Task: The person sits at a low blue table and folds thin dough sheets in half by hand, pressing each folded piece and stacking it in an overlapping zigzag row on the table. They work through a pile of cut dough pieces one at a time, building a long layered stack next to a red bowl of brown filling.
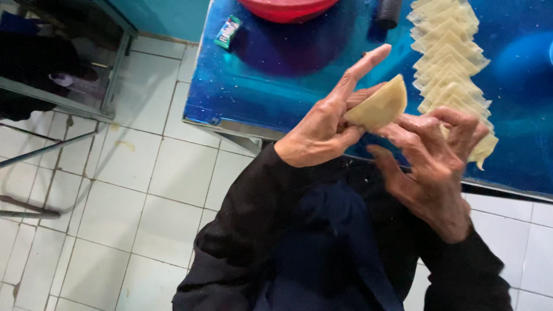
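My left hand [325, 124] holds a pale folded dough triangle [380, 106] between thumb and fingers, with the index finger stretched out above it. My right hand [438, 161] touches the same piece from the right, its fingers curled at the lower edge. Both hands hover over the near edge of a shiny blue table [271, 80]. A long overlapping row of finished folded dough triangles [449, 63] lies on the table behind my right hand.
A red bowl [286, 8] sits at the table's far edge, with a dark cylinder [389, 12] beside it and a small green packet [228, 31] near the left corner. White tiled floor [127, 190] and a grey metal frame [63, 103] lie to the left.
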